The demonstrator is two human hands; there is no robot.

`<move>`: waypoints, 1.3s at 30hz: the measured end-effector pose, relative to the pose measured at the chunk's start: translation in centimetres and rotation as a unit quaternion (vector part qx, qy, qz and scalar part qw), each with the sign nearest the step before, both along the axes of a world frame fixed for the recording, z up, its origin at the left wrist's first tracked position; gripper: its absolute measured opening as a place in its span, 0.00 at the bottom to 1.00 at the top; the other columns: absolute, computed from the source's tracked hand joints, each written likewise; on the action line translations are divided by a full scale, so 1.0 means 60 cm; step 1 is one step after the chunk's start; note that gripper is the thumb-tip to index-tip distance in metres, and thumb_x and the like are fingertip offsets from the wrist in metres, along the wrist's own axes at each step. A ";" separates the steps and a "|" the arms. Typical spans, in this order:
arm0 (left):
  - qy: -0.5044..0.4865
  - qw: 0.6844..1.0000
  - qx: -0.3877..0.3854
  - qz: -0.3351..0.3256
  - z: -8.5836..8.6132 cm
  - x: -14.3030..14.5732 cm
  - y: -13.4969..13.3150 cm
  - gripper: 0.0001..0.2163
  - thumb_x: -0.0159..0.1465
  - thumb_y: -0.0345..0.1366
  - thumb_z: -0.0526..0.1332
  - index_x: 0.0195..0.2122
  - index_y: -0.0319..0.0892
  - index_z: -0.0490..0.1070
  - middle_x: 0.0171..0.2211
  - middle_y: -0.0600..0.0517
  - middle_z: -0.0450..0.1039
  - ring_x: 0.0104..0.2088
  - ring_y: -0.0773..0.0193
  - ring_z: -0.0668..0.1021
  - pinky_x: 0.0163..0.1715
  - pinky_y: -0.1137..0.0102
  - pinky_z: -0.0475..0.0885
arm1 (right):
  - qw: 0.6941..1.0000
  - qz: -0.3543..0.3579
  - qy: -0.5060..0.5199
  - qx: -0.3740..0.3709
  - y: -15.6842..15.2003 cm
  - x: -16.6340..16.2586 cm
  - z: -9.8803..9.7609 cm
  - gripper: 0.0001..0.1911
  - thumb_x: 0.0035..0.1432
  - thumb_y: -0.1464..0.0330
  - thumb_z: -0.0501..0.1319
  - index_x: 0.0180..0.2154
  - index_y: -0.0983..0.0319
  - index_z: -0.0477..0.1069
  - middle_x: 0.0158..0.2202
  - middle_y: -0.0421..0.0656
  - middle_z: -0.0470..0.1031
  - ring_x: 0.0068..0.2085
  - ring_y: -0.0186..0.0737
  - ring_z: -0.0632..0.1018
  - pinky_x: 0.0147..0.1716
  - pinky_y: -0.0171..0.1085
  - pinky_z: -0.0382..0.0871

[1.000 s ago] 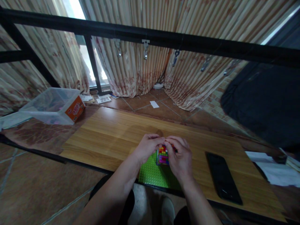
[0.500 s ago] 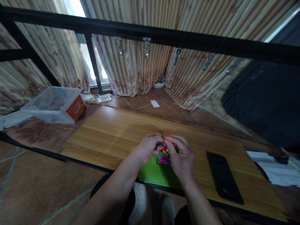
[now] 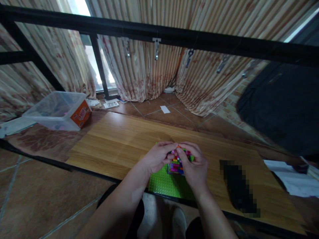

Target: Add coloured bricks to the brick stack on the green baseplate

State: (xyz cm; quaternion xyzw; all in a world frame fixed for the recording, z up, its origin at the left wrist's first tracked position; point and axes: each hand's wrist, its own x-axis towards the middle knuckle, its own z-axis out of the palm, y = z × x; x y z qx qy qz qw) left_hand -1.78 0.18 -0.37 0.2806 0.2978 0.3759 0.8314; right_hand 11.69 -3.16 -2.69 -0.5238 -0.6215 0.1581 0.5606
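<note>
My left hand point(image 3: 159, 156) and my right hand point(image 3: 195, 164) meet fingertip to fingertip, both pinched closed. Between their thumbs and fingers is a tiny orange toy brick point(image 3: 178, 146), mostly hidden. A small pink piece point(image 3: 172, 152) shows by the left fingertips; I cannot tell whether it is held too. Just below the fingers are many coloured toy bricks point(image 3: 175, 167) in red, purple, yellow and pink, partly covered by my right hand. They sit over a green studded baseplate point(image 3: 169, 184) on the wooden tabletop point(image 3: 117, 142).
A clear plastic tub point(image 3: 53, 116) with an orange label stands at the far left. On the right of the tabletop lies a dark, pixelated object point(image 3: 240, 189), with white papers point(image 3: 294, 177) beyond it. A black metal bar point(image 3: 174, 36) crosses in front of the curtains point(image 3: 144, 73).
The fingertips have shifted slightly, and the pink piece shows now by the left ones. The hands stay together above the bricks. The dark object at right has become pixelated.
</note>
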 end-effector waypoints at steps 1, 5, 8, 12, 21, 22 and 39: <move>0.005 1.000 0.001 0.002 0.000 0.000 0.000 0.14 0.49 0.38 0.72 0.27 0.35 0.70 0.19 0.60 0.58 0.17 0.80 0.55 0.15 0.79 0.40 | 1.000 -0.001 -0.005 0.001 0.000 0.000 0.000 0.07 0.59 0.64 0.62 0.38 0.56 0.77 0.41 0.43 0.76 0.45 0.41 0.76 0.46 0.44 0.70; 0.026 0.999 0.010 0.016 0.001 0.000 0.001 0.14 0.49 0.39 0.72 0.27 0.36 0.69 0.17 0.61 0.57 0.16 0.80 0.55 0.15 0.78 0.39 | 1.000 -0.003 -0.024 0.004 -0.001 0.000 0.000 0.07 0.59 0.64 0.62 0.39 0.57 0.77 0.42 0.44 0.76 0.45 0.42 0.76 0.46 0.45 0.70; 0.034 0.999 0.020 0.017 0.001 -0.001 0.002 0.15 0.49 0.39 0.73 0.26 0.36 0.69 0.16 0.61 0.58 0.15 0.80 0.55 0.15 0.78 0.39 | 1.000 0.000 -0.022 0.010 -0.001 0.000 0.000 0.07 0.59 0.64 0.62 0.38 0.57 0.77 0.42 0.44 0.76 0.45 0.42 0.76 0.46 0.45 0.70; 0.042 0.999 0.026 0.015 -0.002 -0.001 0.003 0.16 0.48 0.40 0.73 0.26 0.36 0.69 0.16 0.61 0.58 0.15 0.80 0.55 0.15 0.78 0.40 | 1.000 -0.001 -0.018 0.014 -0.001 -0.001 -0.002 0.06 0.60 0.64 0.62 0.37 0.56 0.77 0.41 0.43 0.76 0.44 0.41 0.76 0.45 0.43 0.70; 0.131 0.978 0.014 0.163 -0.013 -0.001 0.015 0.07 0.54 0.34 0.66 0.27 0.35 0.73 0.22 0.55 0.67 0.19 0.77 0.64 0.18 0.79 0.54 | 0.999 -0.038 -0.013 -0.008 0.006 0.018 -0.003 0.08 0.59 0.63 0.61 0.35 0.58 0.78 0.42 0.44 0.76 0.45 0.42 0.76 0.48 0.45 0.69; 0.147 0.970 0.010 0.192 -0.014 -0.001 0.018 0.05 0.55 0.32 0.65 0.27 0.36 0.73 0.22 0.54 0.68 0.20 0.76 0.65 0.19 0.79 0.56 | 0.999 -0.042 -0.011 -0.017 0.008 0.022 -0.005 0.08 0.59 0.63 0.62 0.35 0.58 0.78 0.42 0.45 0.76 0.46 0.43 0.76 0.48 0.46 0.69; 0.171 0.965 0.033 0.197 -0.019 0.004 0.018 0.07 0.54 0.20 0.57 0.30 0.35 0.73 0.23 0.51 0.72 0.21 0.73 0.71 0.22 0.76 0.61 | 0.995 -0.003 -0.049 -0.083 0.011 0.029 -0.016 0.06 0.56 0.64 0.63 0.33 0.57 0.79 0.46 0.45 0.74 0.48 0.44 0.75 0.49 0.47 0.67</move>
